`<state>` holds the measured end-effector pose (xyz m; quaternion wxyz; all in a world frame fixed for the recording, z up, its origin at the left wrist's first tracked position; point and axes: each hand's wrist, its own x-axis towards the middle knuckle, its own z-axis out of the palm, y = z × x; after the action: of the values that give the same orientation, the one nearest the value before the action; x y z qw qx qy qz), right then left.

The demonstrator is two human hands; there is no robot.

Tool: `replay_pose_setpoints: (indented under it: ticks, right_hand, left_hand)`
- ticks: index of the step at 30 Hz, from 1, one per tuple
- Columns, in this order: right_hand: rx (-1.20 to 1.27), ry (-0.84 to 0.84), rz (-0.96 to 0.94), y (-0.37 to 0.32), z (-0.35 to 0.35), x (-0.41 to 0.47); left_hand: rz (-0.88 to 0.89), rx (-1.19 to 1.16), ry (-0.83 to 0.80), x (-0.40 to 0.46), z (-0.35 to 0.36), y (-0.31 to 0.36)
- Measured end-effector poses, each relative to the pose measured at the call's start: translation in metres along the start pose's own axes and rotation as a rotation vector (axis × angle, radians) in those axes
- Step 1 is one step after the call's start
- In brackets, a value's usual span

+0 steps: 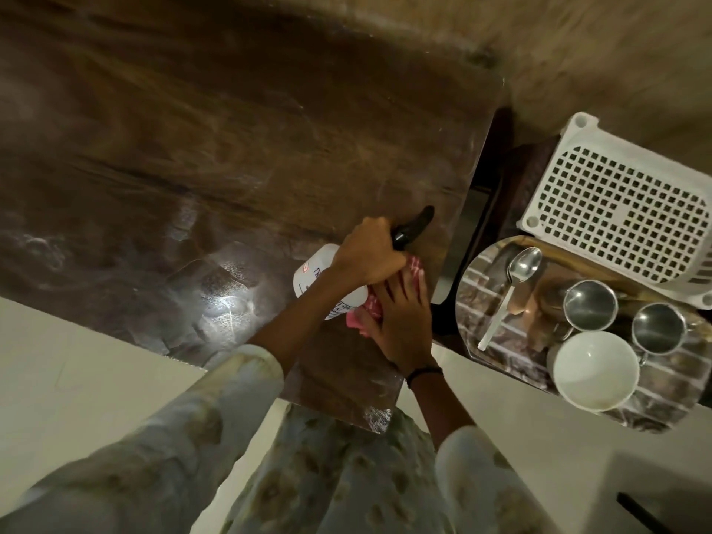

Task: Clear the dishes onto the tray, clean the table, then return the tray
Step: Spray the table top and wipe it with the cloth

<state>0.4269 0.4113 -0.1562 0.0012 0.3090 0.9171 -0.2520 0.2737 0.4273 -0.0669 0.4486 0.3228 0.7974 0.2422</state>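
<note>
Our left hand [368,256] grips the spray bottle [331,281], right hand [404,321] pinning the cloth [371,312] flat, ready to wet the table [192,148].

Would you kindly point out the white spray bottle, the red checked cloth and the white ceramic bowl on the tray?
white spray bottle with black trigger [314,273]: head view, on its white body left of the gripping hand.
red checked cloth [414,265]: head view, on the fold above the right hand's fingers.
white ceramic bowl [593,370]: head view, on its inside bottom.
</note>
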Motion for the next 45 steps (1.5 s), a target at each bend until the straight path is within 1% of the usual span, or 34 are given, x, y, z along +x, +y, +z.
replay_pose_setpoints:
  ticks: [3, 6, 9, 11, 15, 20, 23, 26, 28, 30, 32, 33, 35, 37, 39, 43, 45]
  right_hand:
    - [0.02, 0.026, 0.063, -0.003, -0.001, 0.003]
    - [0.048, 0.073, 0.145, 0.0, -0.001, 0.006]
    - [0.031, 0.13, 0.231, 0.004, -0.004, 0.016]
    - [0.026, 0.157, 0.286, 0.006, -0.007, 0.025]
    - [-0.014, 0.189, 0.369, 0.011, -0.015, 0.061]
    - [-0.062, 0.236, 0.503, 0.022, -0.03, 0.136]
    - [-0.1, 0.222, 0.498, 0.031, -0.041, 0.182]
    - [-0.126, 0.169, 0.383, 0.028, -0.043, 0.2]
    - [-0.13, 0.121, 0.259, 0.017, -0.035, 0.184]
    - [-0.126, 0.079, 0.125, 0.006, -0.026, 0.149]
    - [-0.129, 0.049, 0.055, 0.007, -0.024, 0.116]
    - [-0.141, 0.039, 0.076, 0.013, -0.026, 0.106]
    - [-0.153, 0.052, 0.206, 0.027, -0.033, 0.106]
    - [-0.131, 0.138, 0.358, 0.038, -0.041, 0.131]
    - [-0.146, 0.225, 0.435, 0.047, -0.052, 0.17]
    - [-0.187, 0.244, 0.472, 0.053, -0.062, 0.241]
    - [-0.193, 0.225, 0.388, 0.049, -0.058, 0.243]
  left_hand:
    - [-0.038, -0.005, 0.02, 0.013, 0.005, 0.004]
    - [-0.037, -0.001, 0.025, 0.02, 0.003, 0.006]
    - [-0.039, 0.016, 0.001, 0.025, 0.0, 0.01]
    - [-0.048, 0.008, 0.016, 0.026, -0.002, 0.011]
    - [-0.092, -0.116, 0.121, 0.025, -0.012, 0.005]
    - [-0.099, -0.237, 0.264, 0.022, -0.035, -0.013]
    - [-0.087, -0.248, 0.293, 0.024, -0.049, -0.025]
    - [-0.064, -0.235, 0.28, 0.028, -0.059, -0.028]
    - [-0.054, -0.225, 0.259, 0.033, -0.065, -0.028]
    - [-0.058, -0.21, 0.241, 0.037, -0.07, -0.026]
    - [-0.06, -0.203, 0.21, 0.042, -0.075, -0.021]
    - [-0.058, -0.202, 0.193, 0.045, -0.076, -0.019]
    - [-0.06, -0.189, 0.181, 0.052, -0.079, -0.016]
    - [-0.049, -0.167, 0.166, 0.06, -0.082, -0.016]
    - [-0.032, -0.154, 0.161, 0.068, -0.085, -0.016]
    - [-0.028, -0.155, 0.167, 0.083, -0.091, -0.014]
    - [-0.028, -0.157, 0.174, 0.089, -0.094, -0.01]
